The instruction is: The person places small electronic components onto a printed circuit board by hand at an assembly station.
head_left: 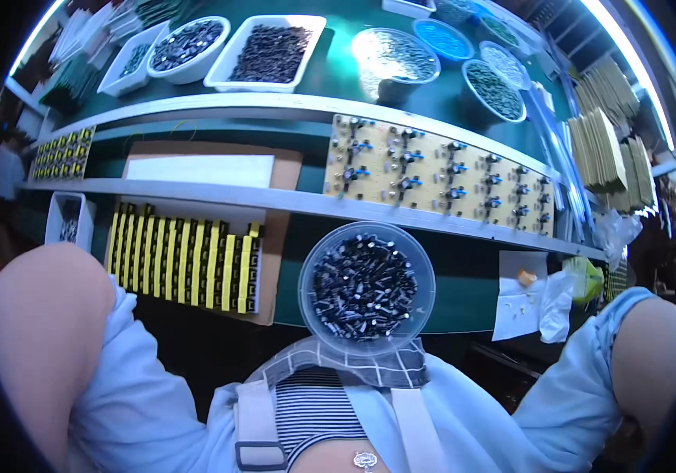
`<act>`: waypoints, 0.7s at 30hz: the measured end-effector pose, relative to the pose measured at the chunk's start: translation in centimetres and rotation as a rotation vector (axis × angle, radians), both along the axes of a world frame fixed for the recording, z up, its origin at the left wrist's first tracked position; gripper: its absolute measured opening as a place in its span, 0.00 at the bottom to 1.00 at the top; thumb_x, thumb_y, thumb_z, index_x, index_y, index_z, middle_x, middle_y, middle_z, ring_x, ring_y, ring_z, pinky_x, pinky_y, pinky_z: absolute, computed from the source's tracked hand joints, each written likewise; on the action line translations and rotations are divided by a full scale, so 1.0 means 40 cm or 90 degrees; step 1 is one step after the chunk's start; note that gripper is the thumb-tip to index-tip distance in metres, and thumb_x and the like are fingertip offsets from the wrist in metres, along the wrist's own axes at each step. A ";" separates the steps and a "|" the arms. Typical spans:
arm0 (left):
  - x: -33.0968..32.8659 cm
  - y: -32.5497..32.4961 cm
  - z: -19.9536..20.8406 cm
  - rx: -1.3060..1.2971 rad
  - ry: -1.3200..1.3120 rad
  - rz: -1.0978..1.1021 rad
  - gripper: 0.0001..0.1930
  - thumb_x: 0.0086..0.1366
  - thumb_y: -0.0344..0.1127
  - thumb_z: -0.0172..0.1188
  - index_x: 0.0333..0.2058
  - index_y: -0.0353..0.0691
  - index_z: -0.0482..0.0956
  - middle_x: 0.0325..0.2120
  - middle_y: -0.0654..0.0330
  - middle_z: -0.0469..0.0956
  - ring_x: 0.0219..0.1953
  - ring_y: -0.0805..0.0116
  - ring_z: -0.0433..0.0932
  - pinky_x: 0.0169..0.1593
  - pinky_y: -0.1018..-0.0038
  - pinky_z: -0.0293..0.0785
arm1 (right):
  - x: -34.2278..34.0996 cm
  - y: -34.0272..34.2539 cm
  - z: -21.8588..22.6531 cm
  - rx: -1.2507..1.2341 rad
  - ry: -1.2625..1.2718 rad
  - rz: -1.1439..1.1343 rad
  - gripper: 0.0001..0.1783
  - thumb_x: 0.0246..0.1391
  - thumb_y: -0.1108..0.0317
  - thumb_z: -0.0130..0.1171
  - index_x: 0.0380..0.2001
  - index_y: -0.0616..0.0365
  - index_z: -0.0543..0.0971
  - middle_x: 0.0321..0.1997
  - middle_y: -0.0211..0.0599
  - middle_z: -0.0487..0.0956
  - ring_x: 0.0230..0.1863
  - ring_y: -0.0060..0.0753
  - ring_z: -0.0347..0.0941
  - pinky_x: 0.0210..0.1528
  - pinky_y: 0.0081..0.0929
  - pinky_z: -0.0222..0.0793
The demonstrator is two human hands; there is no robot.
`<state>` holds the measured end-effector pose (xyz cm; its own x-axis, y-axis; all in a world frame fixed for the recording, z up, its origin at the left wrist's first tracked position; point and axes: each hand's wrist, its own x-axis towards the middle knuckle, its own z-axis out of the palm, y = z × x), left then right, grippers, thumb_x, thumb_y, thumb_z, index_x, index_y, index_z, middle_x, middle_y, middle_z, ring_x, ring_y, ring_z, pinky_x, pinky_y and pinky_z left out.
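Neither of my hands is in view. My left arm (46,339) and my right arm (657,366) are bent out to the sides in light blue sleeves, and both run out of sight. Right in front of my body, at the bench's near edge, is a round clear tub (426,303) full of small black cylindrical parts (365,288) with silvery ends, apparently capacitors. Beyond it, a tan circuit board panel (432,175) leans along the metal rails, fitted with rows of small black and blue components.
Rows of yellow-and-black components (184,260) lie on cardboard (275,284) at left, near a small white bin (54,217). White paper (511,315) and plastic bags (559,303) lie at right. Metal rails (291,201) cross the bench; several part-filled tubs (492,91) and trays (267,51) stand behind.
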<state>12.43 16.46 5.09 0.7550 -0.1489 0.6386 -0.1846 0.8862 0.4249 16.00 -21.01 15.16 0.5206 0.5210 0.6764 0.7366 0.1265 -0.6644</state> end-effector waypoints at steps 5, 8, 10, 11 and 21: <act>0.017 -0.045 0.007 -0.036 0.016 -0.027 0.34 0.72 0.62 0.36 0.69 0.50 0.50 0.63 0.49 0.65 0.60 0.51 0.72 0.56 0.51 0.77 | 0.007 -0.010 0.018 0.013 -0.003 0.007 0.05 0.55 0.75 0.60 0.35 0.54 0.78 0.40 0.38 0.78 0.41 0.33 0.74 0.43 0.32 0.73; 0.015 -0.070 -0.015 -0.071 0.038 -0.037 0.34 0.72 0.61 0.37 0.69 0.50 0.49 0.64 0.49 0.64 0.61 0.52 0.70 0.57 0.51 0.76 | 0.008 -0.016 0.021 0.006 0.008 0.017 0.05 0.55 0.75 0.60 0.35 0.54 0.78 0.40 0.38 0.78 0.41 0.33 0.74 0.42 0.32 0.73; 0.007 -0.087 -0.031 -0.096 0.054 -0.042 0.34 0.73 0.61 0.37 0.69 0.50 0.49 0.64 0.49 0.64 0.62 0.52 0.70 0.57 0.50 0.75 | 0.004 -0.022 0.023 0.001 0.017 0.026 0.04 0.55 0.75 0.60 0.35 0.54 0.78 0.40 0.38 0.78 0.41 0.33 0.74 0.42 0.32 0.73; 0.002 -0.095 -0.038 -0.107 0.061 -0.045 0.34 0.73 0.60 0.37 0.69 0.50 0.49 0.64 0.49 0.63 0.62 0.52 0.69 0.57 0.50 0.75 | 0.001 -0.024 0.024 -0.001 0.021 0.030 0.04 0.56 0.75 0.60 0.35 0.54 0.78 0.40 0.38 0.77 0.41 0.33 0.74 0.42 0.32 0.73; -0.002 -0.066 0.066 -0.127 0.121 -0.066 0.33 0.73 0.58 0.39 0.70 0.49 0.48 0.66 0.50 0.60 0.65 0.53 0.65 0.60 0.48 0.72 | -0.004 -0.007 0.062 0.073 0.043 0.079 0.04 0.56 0.75 0.60 0.33 0.53 0.77 0.39 0.38 0.77 0.41 0.32 0.73 0.41 0.32 0.73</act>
<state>12.35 13.82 7.74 0.8515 -0.1163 0.5114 -0.0231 0.9658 0.2582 15.83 -21.31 17.64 0.5033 0.5059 0.7006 0.6644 0.2918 -0.6880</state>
